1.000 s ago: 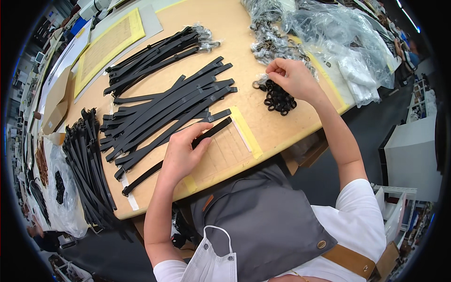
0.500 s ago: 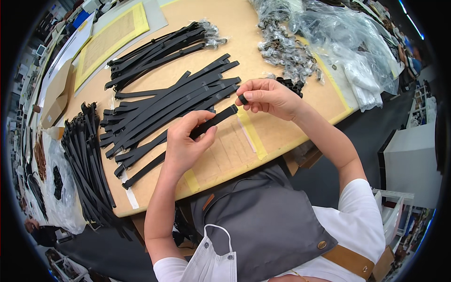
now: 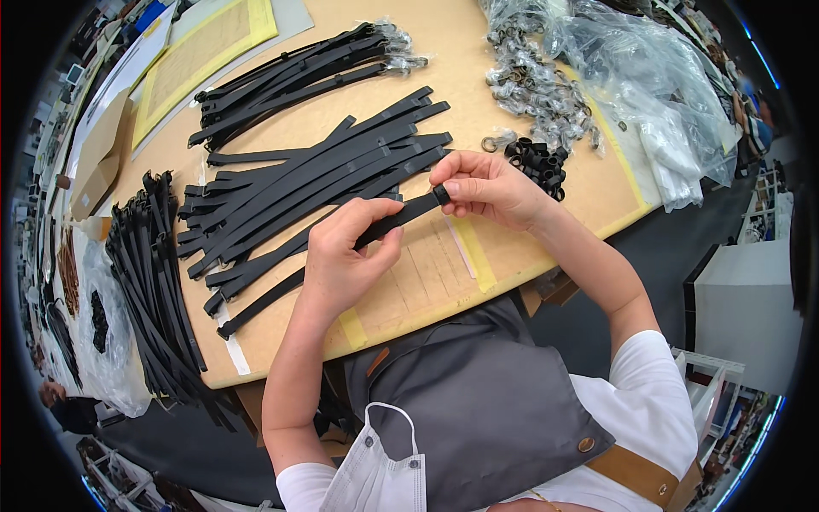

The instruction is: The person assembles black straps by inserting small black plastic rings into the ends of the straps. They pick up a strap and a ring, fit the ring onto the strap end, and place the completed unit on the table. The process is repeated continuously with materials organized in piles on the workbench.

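Observation:
My left hand (image 3: 351, 252) is closed around a black strap (image 3: 266, 300), pinching it a little short of its right end. The strap's other end, with a buckle, lies at the table's front left. At the right end, my right hand (image 3: 490, 192) pinches a small black loop (image 3: 441, 194) between thumb and fingers. The loop sits at the strap's tip; whether it is fully around the strap I cannot tell. Just beyond my hands lies a spread of black straps (image 3: 316, 183). A heap of small black loops (image 3: 537, 166) rests beyond my right hand.
Bundled straps with wrapped hardware (image 3: 290, 77) lie farther back. More straps (image 3: 158, 282) hang over the table's left edge. Small wrapped metal pieces (image 3: 542, 90) and clear plastic bags (image 3: 648, 94) cover the back right. A brown cardboard piece (image 3: 102, 162) stands at the left.
My right hand has brought the small loop onto the strap's end, where before the two were apart. The view has shifted slightly, showing more of the heap of loops.

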`<state>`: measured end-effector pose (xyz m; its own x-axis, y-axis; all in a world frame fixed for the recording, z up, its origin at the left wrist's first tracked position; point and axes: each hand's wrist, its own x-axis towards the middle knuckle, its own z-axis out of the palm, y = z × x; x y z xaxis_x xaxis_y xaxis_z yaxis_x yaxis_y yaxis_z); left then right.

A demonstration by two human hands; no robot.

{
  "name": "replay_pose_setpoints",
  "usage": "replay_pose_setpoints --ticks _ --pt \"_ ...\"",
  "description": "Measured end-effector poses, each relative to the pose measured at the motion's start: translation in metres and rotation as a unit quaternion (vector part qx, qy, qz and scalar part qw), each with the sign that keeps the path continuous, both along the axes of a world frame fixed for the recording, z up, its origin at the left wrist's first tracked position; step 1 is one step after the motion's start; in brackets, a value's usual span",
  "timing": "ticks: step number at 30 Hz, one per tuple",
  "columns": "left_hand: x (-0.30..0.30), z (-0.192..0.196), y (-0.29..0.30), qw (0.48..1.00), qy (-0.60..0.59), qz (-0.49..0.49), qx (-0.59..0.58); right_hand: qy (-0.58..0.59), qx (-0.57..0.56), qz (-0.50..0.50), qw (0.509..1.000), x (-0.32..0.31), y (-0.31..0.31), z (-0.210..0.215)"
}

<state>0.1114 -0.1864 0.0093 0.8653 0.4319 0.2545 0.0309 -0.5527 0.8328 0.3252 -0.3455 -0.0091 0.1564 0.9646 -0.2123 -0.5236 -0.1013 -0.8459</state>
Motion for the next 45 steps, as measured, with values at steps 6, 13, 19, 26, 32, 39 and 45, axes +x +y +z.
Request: replay_pose_setpoints --ticks 6,13,19,26,32,39,45 --pt "0.001 -0.003 -0.002 0.999 -0.032 0.009 0.032 0.007 0.007 0.004 1.000 0.001 0.001 -0.004" --pt "0.001 -0.005 -0.004 0.997 -0.052 0.010 0.056 0.016 0.014 0.018 1.000 0.001 0.001 -0.007" --pt "-0.001 -0.006 -0.004 0.995 -0.066 0.010 0.081 0.022 0.027 0.035 0.999 0.002 0.001 -0.008" --pt "-0.002 -0.008 -0.003 0.993 -0.075 0.011 0.088 0.023 0.003 0.046 0.999 0.001 0.001 -0.004" --pt "-0.002 -0.008 -0.003 0.991 -0.084 0.006 0.100 0.029 -0.023 0.046 0.998 0.001 0.001 -0.002" --pt "-0.001 -0.011 -0.009 0.996 -0.045 0.001 0.079 -0.067 -0.011 0.035 0.997 -0.015 0.002 -0.002" --pt "0.002 -0.017 -0.008 0.991 -0.046 -0.087 0.085 -0.256 -0.019 0.094 0.962 -0.017 -0.001 0.011"
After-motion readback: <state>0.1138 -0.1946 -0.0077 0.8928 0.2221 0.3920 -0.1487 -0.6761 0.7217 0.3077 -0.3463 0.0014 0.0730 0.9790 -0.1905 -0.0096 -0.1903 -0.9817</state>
